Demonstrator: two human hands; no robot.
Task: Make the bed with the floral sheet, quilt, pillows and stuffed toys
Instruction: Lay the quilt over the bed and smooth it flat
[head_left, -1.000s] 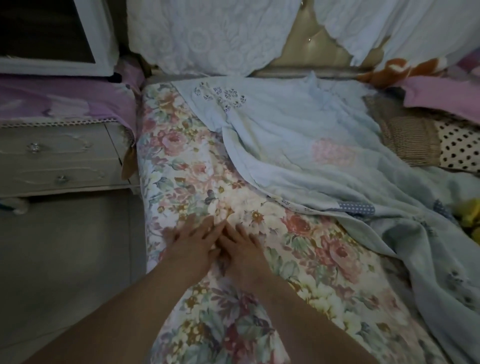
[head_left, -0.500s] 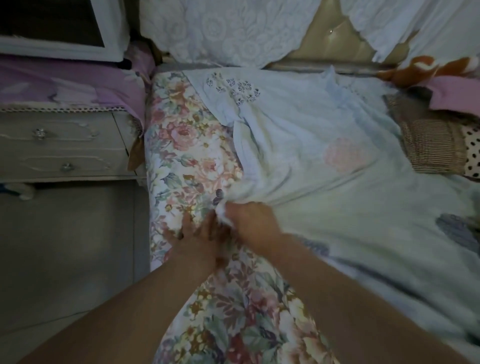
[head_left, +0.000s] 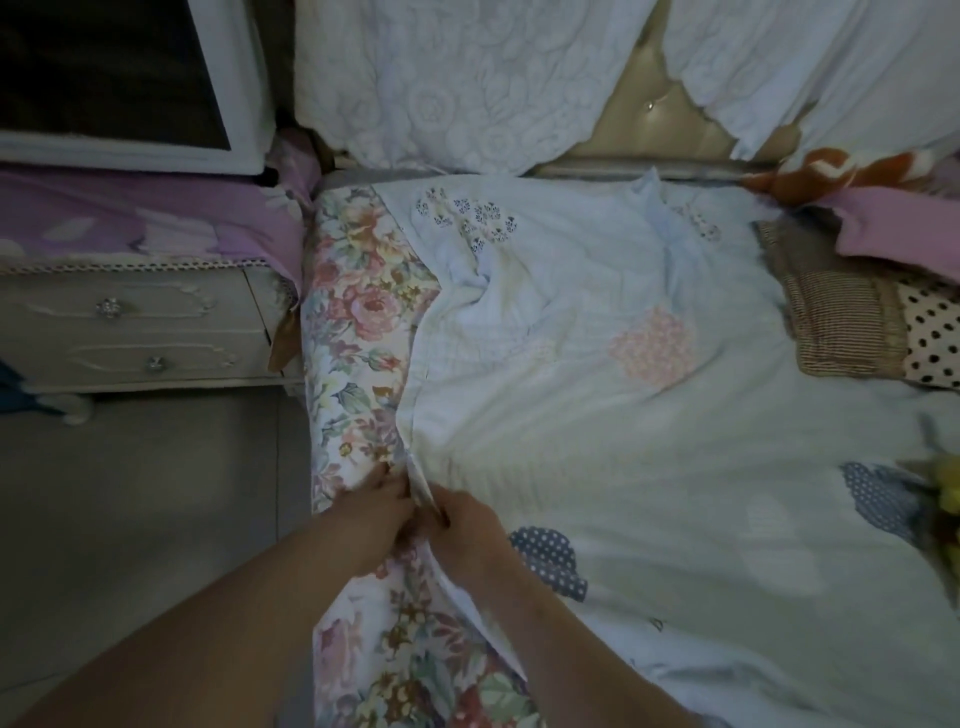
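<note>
Both hands are pinching the edge of the pale blue patchwork quilt (head_left: 649, 415) near the bed's left side; left hand (head_left: 376, 512) and right hand (head_left: 467, 530) almost touch; the quilt lies over the floral sheet (head_left: 358, 332), whose strip shows alongside; white lace pillow (head_left: 447, 83) leans at the headboard.

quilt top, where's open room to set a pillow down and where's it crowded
Free: the wide middle of the quilt, between the left hand and right hand at its near edge and the white pillow. Crowded: the right side, with the striped cushion and yellow toy.
</note>
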